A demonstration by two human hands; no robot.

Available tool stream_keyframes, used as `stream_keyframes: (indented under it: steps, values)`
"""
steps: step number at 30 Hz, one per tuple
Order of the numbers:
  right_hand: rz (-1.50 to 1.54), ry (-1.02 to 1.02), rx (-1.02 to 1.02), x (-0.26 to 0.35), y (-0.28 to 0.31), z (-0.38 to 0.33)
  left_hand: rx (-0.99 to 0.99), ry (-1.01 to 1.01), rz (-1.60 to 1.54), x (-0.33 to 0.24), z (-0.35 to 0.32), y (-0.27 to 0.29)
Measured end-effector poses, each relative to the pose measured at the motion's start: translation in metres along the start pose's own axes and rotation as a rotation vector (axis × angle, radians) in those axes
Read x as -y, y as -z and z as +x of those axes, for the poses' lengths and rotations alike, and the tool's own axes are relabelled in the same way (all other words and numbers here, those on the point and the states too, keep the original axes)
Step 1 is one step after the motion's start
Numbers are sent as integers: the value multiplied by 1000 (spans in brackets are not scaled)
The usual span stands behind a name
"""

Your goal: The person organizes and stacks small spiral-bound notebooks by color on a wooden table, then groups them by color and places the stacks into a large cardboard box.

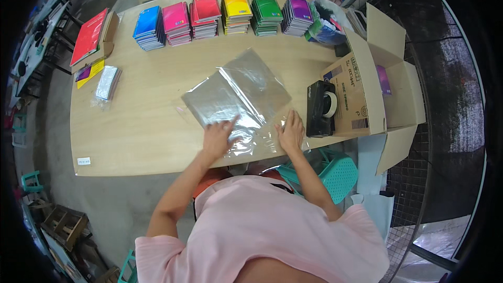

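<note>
Clear plastic bags or sheets (pixel 246 84) lie flat and overlapping in the middle of the table, with creases that catch the light. My left hand (pixel 217 139) rests over their near left edge, its fingers stretched out on the film. To the right, my right hand (pixel 291 132) presses flat on the near right corner of the plastic, fingers extended. Neither hand grips anything. Some of the film hangs at the table's front edge close to my right wrist.
Stacks of spiral notebooks, among them a blue stack (pixel 149 27) and a purple stack (pixel 297 15), line the far edge. A black tape dispenser (pixel 320 109) stands beside an open cardboard box (pixel 348 91) at right. Wrapped packs (pixel 107 84) and a red notebook (pixel 89 36) lie left.
</note>
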State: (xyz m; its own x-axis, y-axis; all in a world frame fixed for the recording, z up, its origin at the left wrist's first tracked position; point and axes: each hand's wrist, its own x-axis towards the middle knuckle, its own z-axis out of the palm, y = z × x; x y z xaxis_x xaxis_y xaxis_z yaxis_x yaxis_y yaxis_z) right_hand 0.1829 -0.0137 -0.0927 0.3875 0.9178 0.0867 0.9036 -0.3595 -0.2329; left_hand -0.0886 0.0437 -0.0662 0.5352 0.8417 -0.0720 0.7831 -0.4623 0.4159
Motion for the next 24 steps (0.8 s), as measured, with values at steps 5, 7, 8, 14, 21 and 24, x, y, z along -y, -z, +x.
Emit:
stream_keyframes:
  steps: [5,7,8,14,21,24]
  values:
    - [155,-318,123,0,3,4,-383,-98,187,105,71,35]
    - [248,-294,69,-35,-6,2,-204,56,80,88,90,52]
    - [284,-312,105,-37,2,4,-116,151,38,86,94,57]
    - [856,-250,158,-21,91,2,-88,220,147,92,85,42]
    - [936,-232,190,-15,188,9,-64,301,-518,103,37,-6]
    - [1139,-250,117,-5,222,17,-156,460,-770,88,4,-17]
